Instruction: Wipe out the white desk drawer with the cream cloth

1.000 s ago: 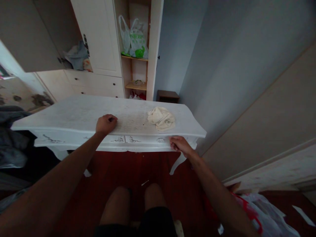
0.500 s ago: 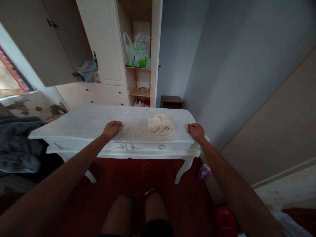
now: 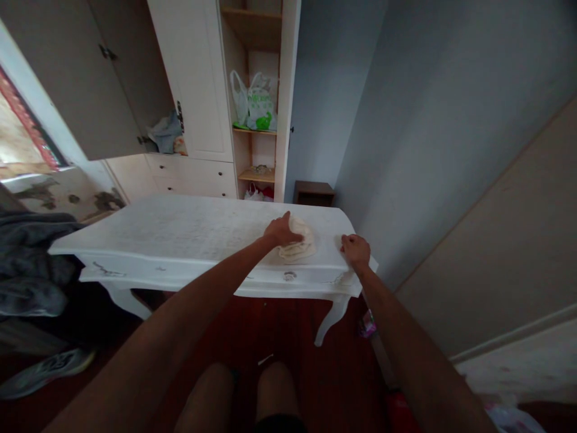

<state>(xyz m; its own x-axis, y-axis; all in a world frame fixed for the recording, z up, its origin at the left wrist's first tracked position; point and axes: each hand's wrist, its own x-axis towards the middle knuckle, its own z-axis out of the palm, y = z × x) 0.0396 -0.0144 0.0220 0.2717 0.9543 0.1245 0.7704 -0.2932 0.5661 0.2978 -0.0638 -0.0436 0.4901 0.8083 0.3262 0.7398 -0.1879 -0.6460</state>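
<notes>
We are standing at a white table (image 3: 180, 234) with a dusty, streaked top. It is set against a grey wall, with an open wardrobe (image 3: 198, 90) behind it holding plastic bags (image 3: 255, 105) on a shelf, and a heap of dark clothes (image 3: 27, 258) off to the left. A crumpled cream cloth (image 3: 303, 251) lies on the right part of the tabletop, just behind the drawer knob (image 3: 290, 276). Our left hand (image 3: 279, 230) reaches across and lies on top of it, fingers draped over the folds. From this angle we cannot tell whether they have pinched the fabric or only press on it. Our right hand (image 3: 356, 249) rests on the tabletop near the right edge, just beside the cloth but apart from it, fingers loosely bent and holding nothing. In our judgement the work here is wiping, and it would go best if we gather the cloth into a flat pad under the palm rather than a loose bundle. We should then press evenly and draw long overlapping strokes toward the dusty left side. The right hand is well placed to brace the light table, so that it does not slide on the red floor (image 3: 252, 325).
</notes>
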